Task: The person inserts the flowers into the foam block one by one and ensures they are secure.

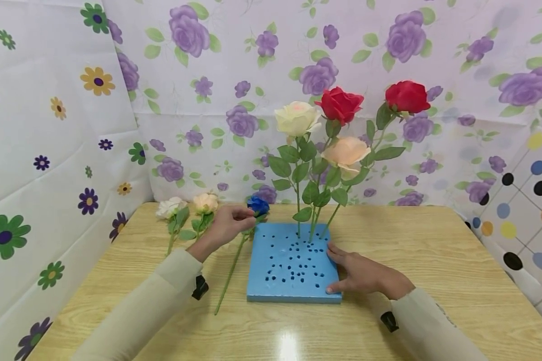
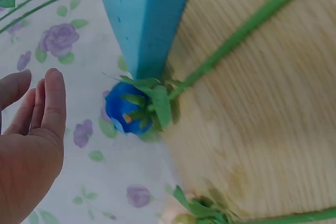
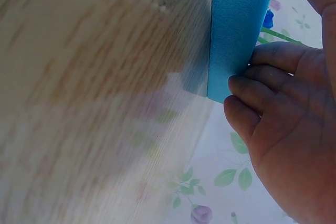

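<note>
My left hand (image 1: 228, 224) hovers just in front of a blue rose (image 1: 258, 205), thumb and fingers apart and holding nothing. In the left wrist view the hand (image 2: 34, 140) is beside the blue rose (image 2: 116, 109), fingers fairly straight. The rose's green stem (image 1: 229, 281) lies on the table, left of a blue foam block (image 1: 259, 286) full of holes. My right hand (image 1: 361, 272) rests along the block's right side. In the right wrist view its fingertips (image 3: 239, 85) touch the foam block (image 3: 236, 40). A cream rose (image 1: 297, 118), a peach rose (image 1: 346, 153) and two red roses (image 1: 341, 105) stand in the block.
A white rose (image 1: 170, 207) and another peach rose (image 1: 205, 203) lie on the wooden table (image 1: 402, 235) beyond my left forearm. A flower-print cloth (image 1: 241, 65) hangs behind the table's back edge. The upright stems rise from the block's rear part.
</note>
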Demonstrator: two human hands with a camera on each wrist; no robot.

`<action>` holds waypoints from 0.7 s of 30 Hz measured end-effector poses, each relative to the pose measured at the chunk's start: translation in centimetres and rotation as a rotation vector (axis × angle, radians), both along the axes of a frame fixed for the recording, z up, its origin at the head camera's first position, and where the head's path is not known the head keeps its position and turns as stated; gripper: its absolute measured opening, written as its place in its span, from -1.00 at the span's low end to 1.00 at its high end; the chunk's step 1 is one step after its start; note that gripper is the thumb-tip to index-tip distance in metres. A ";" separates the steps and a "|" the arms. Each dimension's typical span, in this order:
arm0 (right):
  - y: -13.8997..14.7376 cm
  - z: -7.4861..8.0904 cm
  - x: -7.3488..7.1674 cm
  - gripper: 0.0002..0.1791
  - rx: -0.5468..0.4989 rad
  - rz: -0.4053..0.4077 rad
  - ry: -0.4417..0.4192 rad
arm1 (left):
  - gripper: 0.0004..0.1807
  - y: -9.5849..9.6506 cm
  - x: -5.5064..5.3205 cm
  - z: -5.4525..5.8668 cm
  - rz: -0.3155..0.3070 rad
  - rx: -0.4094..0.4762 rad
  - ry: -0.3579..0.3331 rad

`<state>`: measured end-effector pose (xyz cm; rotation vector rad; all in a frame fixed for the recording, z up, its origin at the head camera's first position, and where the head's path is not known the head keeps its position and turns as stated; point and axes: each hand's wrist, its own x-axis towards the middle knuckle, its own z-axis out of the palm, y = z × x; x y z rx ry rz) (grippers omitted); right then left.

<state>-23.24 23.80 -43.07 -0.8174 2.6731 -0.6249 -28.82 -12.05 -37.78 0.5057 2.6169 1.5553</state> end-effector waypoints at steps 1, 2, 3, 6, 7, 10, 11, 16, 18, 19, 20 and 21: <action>0.0 0.0 0.0 0.16 0.002 0.001 0.002 | -0.66 -0.2 0.1 -0.1 0.007 0.005 -0.005; 0.0 0.0 0.0 0.16 0.000 0.003 0.001 | -0.66 -0.5 0.1 -0.2 0.010 0.010 -0.010; 0.0 0.0 0.0 0.16 -0.002 0.004 0.001 | -0.66 -0.7 0.2 -0.2 0.011 0.017 -0.017; 0.1 0.0 -0.1 0.16 -0.001 0.006 -0.002 | -0.66 -1.3 0.5 -0.2 0.014 0.029 -0.014; 0.1 -0.1 -0.1 0.16 -0.001 0.006 -0.002 | -0.65 -1.5 0.5 -0.2 0.016 0.031 -0.018; 0.0 -0.1 -0.1 0.16 0.006 0.004 0.002 | -0.64 -2.2 0.6 -0.4 0.020 0.040 -0.023; 0.0 0.0 -0.2 0.16 0.006 0.003 0.003 | -0.64 -2.5 0.6 -0.5 0.026 0.043 -0.032; 0.1 -0.1 -0.2 0.17 0.002 0.004 0.005 | -0.65 -3.7 0.9 -1.1 0.075 0.066 -0.096; 0.1 -0.2 -0.2 0.17 0.002 0.004 0.003 | -0.66 -4.1 1.1 -1.2 0.093 0.069 -0.114; 0.1 -0.2 -0.2 0.17 0.002 0.003 0.003 | -0.66 -4.4 1.2 -1.3 0.099 0.069 -0.118; 0.1 -0.2 -0.2 0.17 0.003 0.003 0.002 | -0.66 -4.6 1.3 -1.4 0.102 0.067 -0.121; 0.1 -0.2 -0.2 0.16 0.004 0.002 0.002 | -0.65 -4.8 1.4 -1.5 0.105 0.070 -0.124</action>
